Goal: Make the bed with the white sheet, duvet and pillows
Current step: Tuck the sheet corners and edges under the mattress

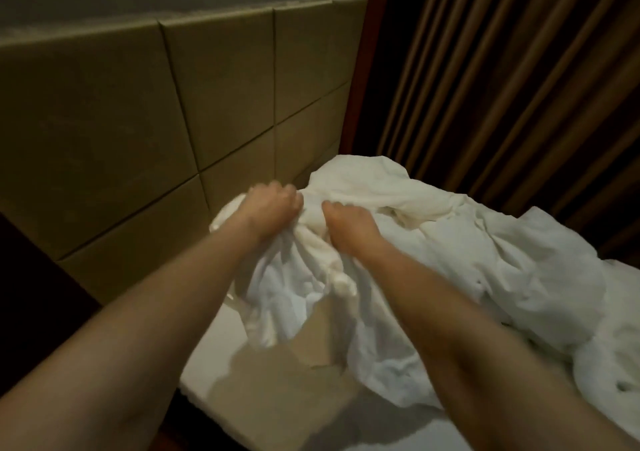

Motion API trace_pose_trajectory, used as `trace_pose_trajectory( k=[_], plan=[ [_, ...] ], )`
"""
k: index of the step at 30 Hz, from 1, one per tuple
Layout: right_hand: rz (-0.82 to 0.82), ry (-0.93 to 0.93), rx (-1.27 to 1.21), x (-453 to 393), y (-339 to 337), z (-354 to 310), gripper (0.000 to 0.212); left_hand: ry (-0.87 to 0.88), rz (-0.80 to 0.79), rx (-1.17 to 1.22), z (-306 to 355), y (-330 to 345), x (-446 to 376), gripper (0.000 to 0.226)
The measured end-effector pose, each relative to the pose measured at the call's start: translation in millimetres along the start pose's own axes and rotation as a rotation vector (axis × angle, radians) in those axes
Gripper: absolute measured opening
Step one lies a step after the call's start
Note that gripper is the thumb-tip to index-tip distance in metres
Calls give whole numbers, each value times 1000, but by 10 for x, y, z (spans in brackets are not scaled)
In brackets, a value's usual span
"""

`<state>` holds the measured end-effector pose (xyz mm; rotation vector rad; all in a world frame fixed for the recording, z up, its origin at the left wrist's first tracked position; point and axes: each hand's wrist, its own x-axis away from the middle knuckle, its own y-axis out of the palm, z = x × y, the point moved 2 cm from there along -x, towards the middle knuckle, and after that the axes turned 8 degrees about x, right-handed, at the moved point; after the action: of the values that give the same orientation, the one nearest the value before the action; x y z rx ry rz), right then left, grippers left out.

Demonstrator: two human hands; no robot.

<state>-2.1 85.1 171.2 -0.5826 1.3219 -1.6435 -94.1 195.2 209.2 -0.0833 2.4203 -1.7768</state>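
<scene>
Nearest the camera, a bare corner of the white mattress (pixel 214 357) shows, with a tan patch on it that could be a pad or a shadow. Just above it hangs the crumpled white cotton sheet (pixel 298 291), gathered into a bunch. The left hand (pixel 273 205) and right hand (pixel 346 224) sit side by side, each closed in a fist on the cloth, probably to lift the bunch off the mattress corner and find an edge to spread. The rest of the white bedding lies heaped to the right (pixel 485 243); its long run goes from the hands off to the right, along the dark pleated curtain (pixel 502 70). Beyond stands the padded beige panelled headboard (pixel 138 121), which the bunch nearly meets.
</scene>
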Motion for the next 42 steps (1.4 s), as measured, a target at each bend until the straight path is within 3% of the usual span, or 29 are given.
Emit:
trace_pose_trajectory(
  k=[5, 8, 11, 13, 16, 20, 23, 26, 29, 35, 42],
  plan=[
    [143, 60, -60, -748, -536, -310, 24, -147, 103, -67, -856, -197, -11, 23],
    [-71, 35, -188, -708, -90, -873, 32, -169, -87, -48, -959, 330, 160, 28],
    [-343, -65, -286, -356, 463, -1487, 37, -76, -362, -34, -823, 1003, 519, 31],
    [-375, -64, -302, -323, 603, -1602, 35, -27, -434, -29, -835, 1164, 626, 32],
    [-309, -35, -214, -589, 483, -1407, 34, 15, -343, -86, -1027, 1024, 416, 30],
    [-136, 142, -240, -998, 213, -997, 42, 23, -130, -117, -1271, 620, -73, 28],
    [-137, 156, -260, -949, 440, -1258, 39, -54, -225, -86, -1315, 903, 26, 29],
    [-134, 77, -279, -525, 945, -1835, 44, -171, -497, -79, -1089, 1561, 352, 33],
    [-443, -41, -233, 43, 1382, -1960, 42, -185, -642, -13, -588, 1989, 464, 36],
    [-547, 174, -137, 823, 1765, -1366, 25, -35, -598, 209, 444, 2254, 531, 30],
    [-699, 198, -214, 1533, 2122, -1201, 31, 173, -594, 353, 1658, 2414, 511, 39]
  ],
)
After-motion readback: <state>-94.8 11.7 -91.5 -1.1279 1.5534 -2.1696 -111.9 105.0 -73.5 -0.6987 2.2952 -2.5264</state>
